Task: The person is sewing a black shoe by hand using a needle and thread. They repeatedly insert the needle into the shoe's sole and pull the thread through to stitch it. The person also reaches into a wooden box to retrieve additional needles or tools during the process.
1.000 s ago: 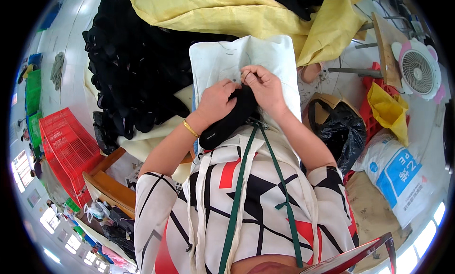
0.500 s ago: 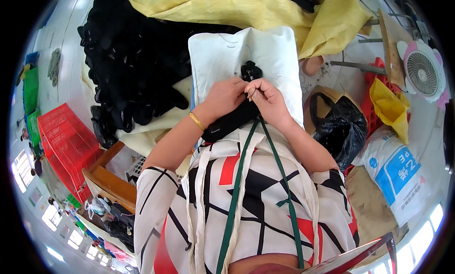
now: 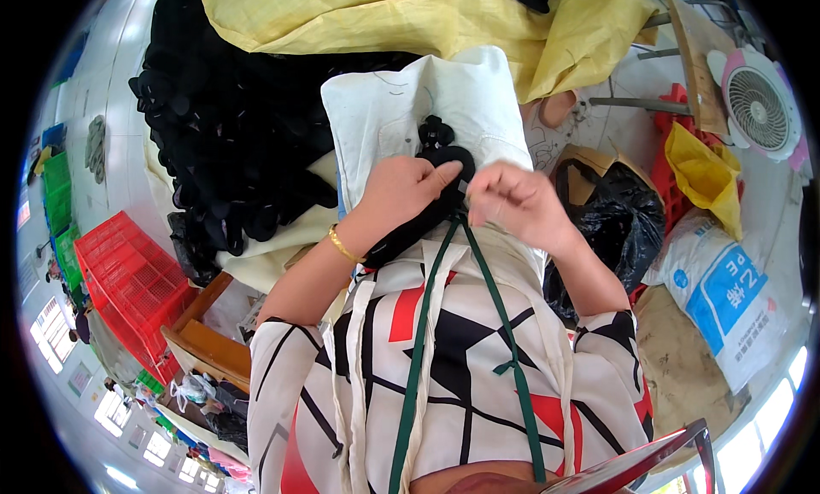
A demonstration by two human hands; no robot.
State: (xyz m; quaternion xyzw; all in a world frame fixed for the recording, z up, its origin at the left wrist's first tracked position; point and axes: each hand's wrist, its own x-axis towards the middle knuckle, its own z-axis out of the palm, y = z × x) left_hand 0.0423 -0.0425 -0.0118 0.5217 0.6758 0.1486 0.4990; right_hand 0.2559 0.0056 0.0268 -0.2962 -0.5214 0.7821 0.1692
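Note:
A long black padded cloth piece [image 3: 412, 234] with a rounded end lies across my lap. My left hand [image 3: 395, 193] is closed on its upper part, thumb pressed on the rounded end. Just right of it, my right hand [image 3: 523, 208] is raised, fingers curled toward the thumb and slightly blurred. Whatever sits in that pinch is too small to make out. A small gathered black cloth bit [image 3: 435, 133] rests beyond the left hand on a white cloth pad [image 3: 369, 110], which has loose thread ends on it.
At left lies a heap of black cloth pieces [image 3: 231, 127], with yellow sheeting [image 3: 359, 20] behind. Red crates [image 3: 137, 280] and a wooden drawer [image 3: 209, 344] stand at lower left. On the right are a black plastic bag [image 3: 619, 229], a white-blue sack [image 3: 722, 298] and a fan [image 3: 758, 105].
My hands were together at the small black bit. Now the right hand has moved away to the right and lower, and the left has shifted left and down onto the cloth piece's rounded end.

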